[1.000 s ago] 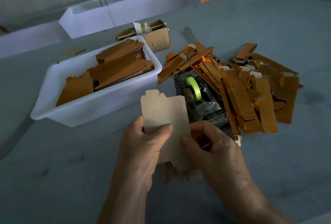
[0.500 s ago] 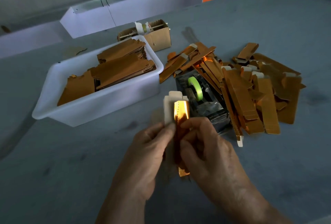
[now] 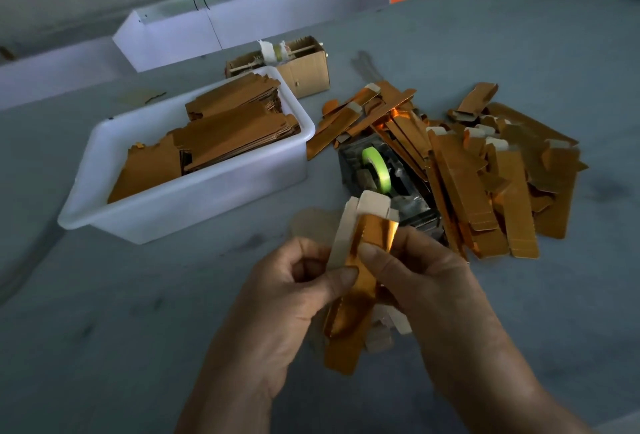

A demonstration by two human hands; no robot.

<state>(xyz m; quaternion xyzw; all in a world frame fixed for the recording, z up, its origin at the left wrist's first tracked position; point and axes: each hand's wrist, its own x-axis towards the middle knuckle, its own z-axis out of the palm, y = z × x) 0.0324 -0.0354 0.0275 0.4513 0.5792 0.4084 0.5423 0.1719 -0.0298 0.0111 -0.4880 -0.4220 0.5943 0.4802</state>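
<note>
Both hands hold one small carton blank [image 3: 356, 281] above the grey table, gold foil outside, plain tan card inside. It is folded lengthwise into a narrow strip with its tab end pointing away from me. My left hand [image 3: 287, 298] pinches its left edge between thumb and curled fingers. My right hand [image 3: 419, 281] grips the right side, thumb pressed on the gold face. A black tape dispenser [image 3: 384, 187] with a green roll stands just beyond the blank.
A white plastic tub [image 3: 187, 201] at the left holds stacked flat gold blanks. A loose pile of folded gold cartons [image 3: 485, 170] lies to the right of the dispenser. A small cardboard box [image 3: 304, 66] and a white tray [image 3: 242, 24] sit further back.
The blank was held flat and open with its tan side up; both hands have folded it lengthwise, so the gold face now shows and the strip is narrow.
</note>
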